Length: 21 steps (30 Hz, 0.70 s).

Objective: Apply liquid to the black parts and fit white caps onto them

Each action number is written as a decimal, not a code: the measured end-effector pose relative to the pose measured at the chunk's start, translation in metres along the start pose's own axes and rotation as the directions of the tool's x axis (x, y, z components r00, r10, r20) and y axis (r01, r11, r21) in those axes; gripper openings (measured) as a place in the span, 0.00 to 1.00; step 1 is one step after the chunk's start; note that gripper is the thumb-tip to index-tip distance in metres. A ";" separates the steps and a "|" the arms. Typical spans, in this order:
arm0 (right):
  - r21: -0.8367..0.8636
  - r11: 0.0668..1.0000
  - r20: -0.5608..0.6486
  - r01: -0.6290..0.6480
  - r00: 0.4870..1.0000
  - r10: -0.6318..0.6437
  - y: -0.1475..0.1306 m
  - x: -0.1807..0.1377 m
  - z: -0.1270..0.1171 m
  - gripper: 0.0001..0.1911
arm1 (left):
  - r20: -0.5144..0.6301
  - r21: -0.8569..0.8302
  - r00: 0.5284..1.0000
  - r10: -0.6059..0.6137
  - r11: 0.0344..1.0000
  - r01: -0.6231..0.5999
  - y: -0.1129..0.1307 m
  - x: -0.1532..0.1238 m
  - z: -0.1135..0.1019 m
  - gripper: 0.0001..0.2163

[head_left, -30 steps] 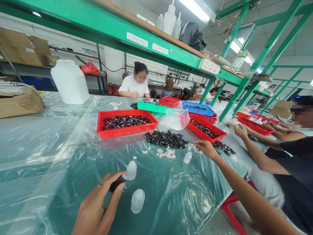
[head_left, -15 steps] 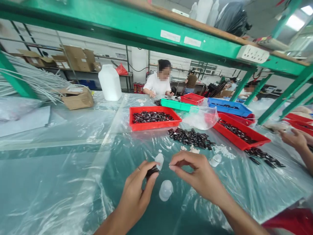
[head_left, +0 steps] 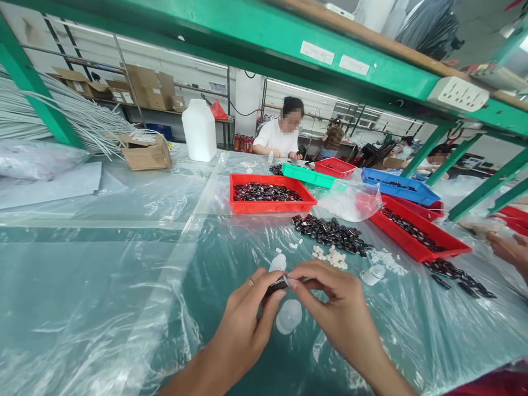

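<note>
Between the thumb and fingers of my left hand (head_left: 251, 308) is a small black plastic part (head_left: 276, 286). My right hand (head_left: 336, 300) pinches at the end of that part, with a small pale piece showing at the fingertips; its kind is too small to make out. Just behind my left fingertips stands a small translucent bottle (head_left: 278, 262), partly hidden. A translucent cup-like container (head_left: 289, 317) sits on the table below the hands. Farther off lie a pile of black parts (head_left: 330, 234) and small off-white pieces (head_left: 330, 256).
A red tray (head_left: 272, 207) of black parts stands ahead, with another red tray (head_left: 421, 234) to the right. A small clear bottle (head_left: 373, 274) is right of my hand. Overhead runs a green shelf beam (head_left: 247, 41). A co-worker (head_left: 280, 135) sits opposite; another person's hand (head_left: 509, 250) is at right.
My right hand has come left to meet the black part in my left hand; the two were apart before. The camera view has shifted slightly.
</note>
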State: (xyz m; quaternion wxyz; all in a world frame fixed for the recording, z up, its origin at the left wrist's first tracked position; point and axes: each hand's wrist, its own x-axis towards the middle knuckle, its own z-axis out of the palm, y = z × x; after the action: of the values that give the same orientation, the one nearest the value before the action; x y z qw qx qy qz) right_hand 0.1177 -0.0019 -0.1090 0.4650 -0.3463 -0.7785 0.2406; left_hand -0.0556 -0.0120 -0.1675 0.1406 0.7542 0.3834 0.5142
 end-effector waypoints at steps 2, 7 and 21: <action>-0.046 0.999 -0.029 0.025 0.999 -0.026 -0.003 -0.002 0.004 0.08 | -0.019 0.002 1.000 0.008 1.000 -0.008 0.000 -0.001 0.001 0.14; -0.159 0.985 -0.104 0.062 0.991 -0.080 -0.006 -0.008 0.017 0.07 | -0.054 -0.002 0.999 0.008 1.000 -0.008 0.002 0.001 0.000 0.14; -0.453 0.863 -0.096 0.226 0.949 -0.299 -0.005 -0.007 0.027 0.05 | -0.084 -0.038 0.996 -0.029 0.999 0.026 0.005 0.003 -0.003 0.11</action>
State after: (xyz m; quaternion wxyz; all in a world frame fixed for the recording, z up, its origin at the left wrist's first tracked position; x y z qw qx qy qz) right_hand 0.0945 -0.0117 -0.1212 0.4660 -0.3506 -0.8116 -0.0347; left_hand -0.0551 -0.0137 -0.1611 0.1449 0.7239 0.3897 0.5505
